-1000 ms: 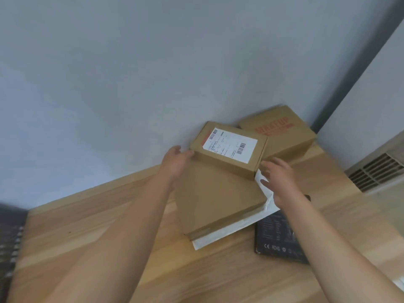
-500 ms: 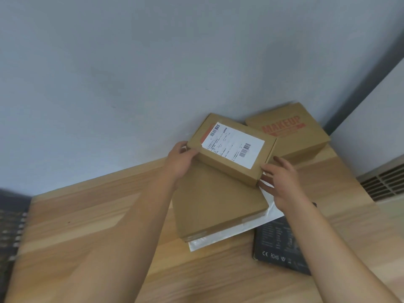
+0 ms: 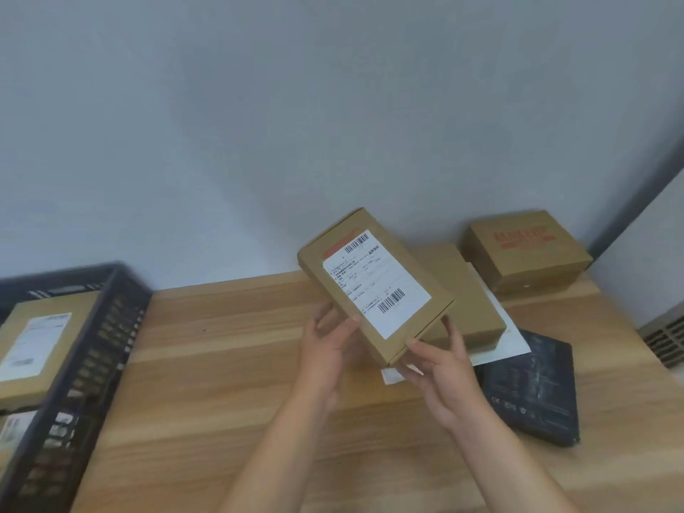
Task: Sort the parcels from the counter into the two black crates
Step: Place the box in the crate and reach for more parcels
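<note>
A flat cardboard parcel with a white shipping label (image 3: 374, 283) is held tilted above the wooden counter (image 3: 229, 357). My left hand (image 3: 329, 342) grips its lower left edge and my right hand (image 3: 436, 361) grips its lower right corner. Behind it a larger flat cardboard box (image 3: 470, 301) lies on a white envelope (image 3: 510, 342). A brown box with red print (image 3: 525, 249) sits in the back right corner. A black parcel (image 3: 533, 386) lies to the right. One black crate (image 3: 85, 364) stands at the left, holding a labelled cardboard box (image 3: 40, 342).
A grey wall rises directly behind the counter. A vent grille (image 3: 666, 338) shows at the far right edge, past the counter's end. Bare wood lies between the crate and my arms.
Both hands lifted the labelled parcel off the larger box and brought it toward me, tilted up. The view swung left, bringing the black crate into sight.
</note>
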